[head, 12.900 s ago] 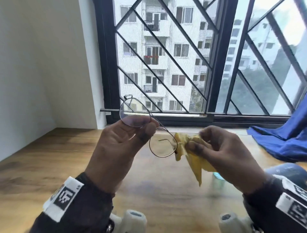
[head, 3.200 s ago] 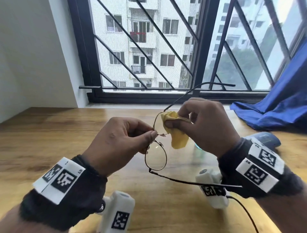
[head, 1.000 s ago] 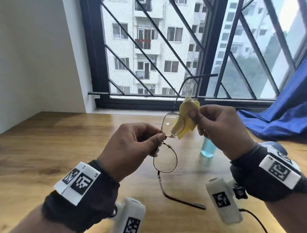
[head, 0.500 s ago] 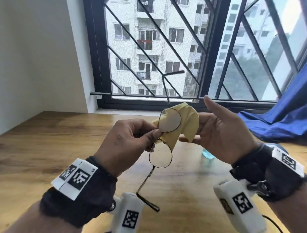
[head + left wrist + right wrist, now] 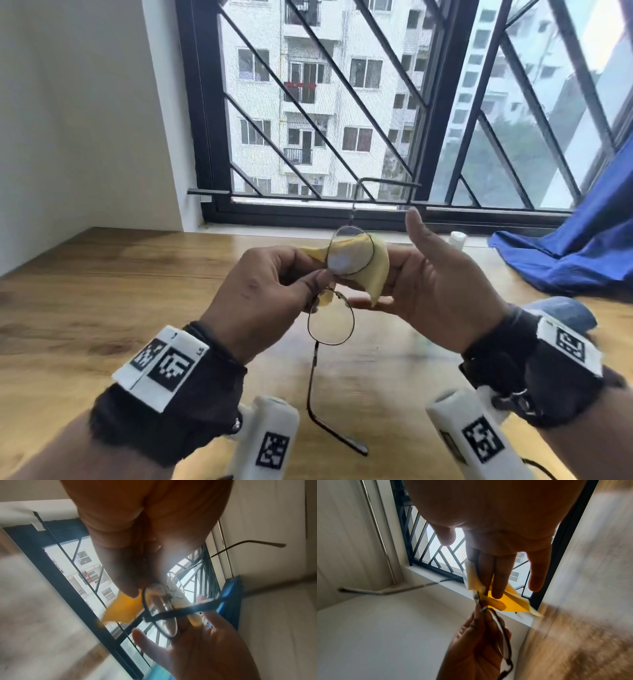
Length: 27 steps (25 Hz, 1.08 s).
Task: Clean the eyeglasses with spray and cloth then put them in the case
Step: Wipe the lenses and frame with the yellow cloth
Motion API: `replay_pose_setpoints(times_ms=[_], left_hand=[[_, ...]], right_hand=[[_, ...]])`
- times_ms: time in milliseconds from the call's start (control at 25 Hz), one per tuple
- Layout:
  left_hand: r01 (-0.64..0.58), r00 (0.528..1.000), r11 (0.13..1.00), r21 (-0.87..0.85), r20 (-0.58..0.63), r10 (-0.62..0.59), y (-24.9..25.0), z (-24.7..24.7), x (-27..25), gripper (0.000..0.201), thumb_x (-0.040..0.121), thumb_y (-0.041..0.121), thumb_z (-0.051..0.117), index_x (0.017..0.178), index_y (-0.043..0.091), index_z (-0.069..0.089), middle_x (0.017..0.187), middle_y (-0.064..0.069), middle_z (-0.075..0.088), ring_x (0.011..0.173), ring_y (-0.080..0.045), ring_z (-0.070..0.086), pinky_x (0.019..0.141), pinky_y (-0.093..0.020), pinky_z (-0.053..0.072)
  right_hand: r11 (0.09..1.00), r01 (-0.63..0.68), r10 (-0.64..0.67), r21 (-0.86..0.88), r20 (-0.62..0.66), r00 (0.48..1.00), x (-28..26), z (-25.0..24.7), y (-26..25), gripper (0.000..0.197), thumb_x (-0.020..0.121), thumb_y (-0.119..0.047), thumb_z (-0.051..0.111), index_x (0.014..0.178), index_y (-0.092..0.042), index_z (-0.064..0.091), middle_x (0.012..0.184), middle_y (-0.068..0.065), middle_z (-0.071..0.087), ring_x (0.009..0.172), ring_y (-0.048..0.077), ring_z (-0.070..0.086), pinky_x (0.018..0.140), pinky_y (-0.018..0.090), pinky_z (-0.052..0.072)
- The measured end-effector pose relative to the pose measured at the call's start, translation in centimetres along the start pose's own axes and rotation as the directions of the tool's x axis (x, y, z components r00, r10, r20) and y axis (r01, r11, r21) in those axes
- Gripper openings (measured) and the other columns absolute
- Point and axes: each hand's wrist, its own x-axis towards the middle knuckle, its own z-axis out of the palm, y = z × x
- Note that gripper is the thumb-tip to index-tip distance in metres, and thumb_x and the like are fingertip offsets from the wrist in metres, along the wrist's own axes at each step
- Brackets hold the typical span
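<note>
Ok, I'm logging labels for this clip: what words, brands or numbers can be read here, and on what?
"LS": tiny print at the edge of the left wristband, barely legible.
Left wristband, right wristband, left camera, right camera: square code patterns only, no words.
Eyeglasses and cloth: no print visible.

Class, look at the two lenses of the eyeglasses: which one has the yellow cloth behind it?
The upper lens, farther from the camera: the yellow cloth on the right hand backs it. The lower lens shows only table through it.
</note>
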Motion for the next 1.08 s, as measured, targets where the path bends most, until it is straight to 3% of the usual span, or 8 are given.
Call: replay_pose_setpoints(times_ms=[320,440,520,640,720,760,920,1080], left_hand=[[0.015,0.998,1.000,0.027,-0.055,-0.013,0.0,-0.1,0.2,0.004,0.085,0.016,0.077,0.084,0.012,0.076,0.078,-0.010,0.079,0.078,-0.026,0.076,0.078,-0.038,0.064],[0.047,0.995,0.998,-0.031,-0.084,-0.049,-0.1,-0.6,0.4,0.005,0.085,0.014,0.077,0.083,0.010,0.075,0.077,-0.013,0.078,0.079,-0.030,0.076,0.079,-0.040,0.063],[0.075,0.997,0.996,-0.048,-0.033,-0.077,0.1,0.1,0.0,0.006,0.085,0.014,0.077,0.084,0.008,0.075,0.075,-0.012,0.077,0.078,-0.030,0.076,0.080,-0.042,0.063],[0.114,0.993,0.990,-0.084,0.012,-0.114,0.0,0.9,-0.3,0.008,0.085,0.013,0.077,0.085,0.005,0.075,0.074,-0.011,0.076,0.076,-0.028,0.076,0.080,-0.041,0.064],[0.132,0.991,0.987,-0.094,0.050,-0.127,0.0,0.8,-0.3,0.010,0.085,0.014,0.077,0.086,0.004,0.076,0.078,-0.016,0.077,0.077,-0.030,0.076,0.080,-0.041,0.064],[0.142,0.988,0.985,-0.100,0.070,-0.135,0.1,0.9,-0.4,0.010,0.086,0.013,0.076,0.087,0.003,0.076,0.081,-0.020,0.077,0.077,-0.031,0.076,0.079,-0.040,0.064],[0.174,0.981,0.975,-0.139,0.107,-0.160,0.4,1.3,-0.7,0.010,0.086,0.009,0.075,0.087,-0.002,0.075,0.084,-0.024,0.076,0.074,-0.029,0.072,0.069,-0.027,0.063],[0.152,0.979,0.987,-0.059,0.149,-0.141,0.2,1.4,-0.9,0.012,0.086,0.013,0.076,0.088,0.001,0.074,0.078,-0.016,0.076,0.078,-0.034,0.076,0.076,-0.038,0.064]], right_hand=[[0.999,0.046,-0.046,-0.007,-0.075,0.996,-0.1,0.3,0.2,0.075,0.096,-0.061,0.032,0.122,-0.004,0.072,0.127,0.023,0.069,0.122,0.038,0.059,0.114,0.063,0.032],[0.961,0.233,-0.265,-0.152,-0.244,0.933,-0.2,0.6,-0.1,0.040,0.091,-0.039,0.058,0.098,-0.006,0.079,0.101,0.020,0.076,0.094,0.030,0.068,0.101,0.058,0.049],[0.844,0.349,-0.486,-0.408,-0.302,0.820,0.0,0.3,0.3,0.024,0.087,-0.030,0.073,0.090,-0.008,0.081,0.090,0.021,0.076,0.079,0.028,0.065,0.083,0.051,0.054],[0.515,0.368,-0.683,-0.774,-0.111,0.722,0.1,0.2,0.7,0.014,0.089,-0.037,0.076,0.090,-0.025,0.082,0.098,0.001,0.073,0.090,0.025,0.066,0.075,0.037,0.052],[0.404,0.352,-0.649,-0.844,0.006,0.760,0.0,0.0,0.3,0.014,0.094,-0.040,0.066,0.086,-0.036,0.078,0.106,-0.010,0.066,0.100,0.015,0.062,0.076,0.021,0.045],[0.449,0.368,-0.604,-0.814,0.026,0.796,-0.2,0.0,0.1,0.019,0.095,-0.039,0.061,0.083,-0.036,0.076,0.106,-0.008,0.063,0.100,0.014,0.060,0.074,0.021,0.044],[0.496,0.383,-0.552,-0.779,0.058,0.832,-0.2,-1.1,-0.3,0.029,0.087,-0.016,0.052,0.072,0.003,0.067,0.095,0.007,0.064,0.086,0.028,0.061,0.071,0.038,0.052],[0.489,0.325,-0.597,-0.809,-0.039,0.801,0.0,-1.1,-0.1,0.004,0.086,-0.010,0.072,0.084,-0.008,0.074,0.080,0.009,0.070,0.075,0.028,0.065,0.069,0.047,0.057]])
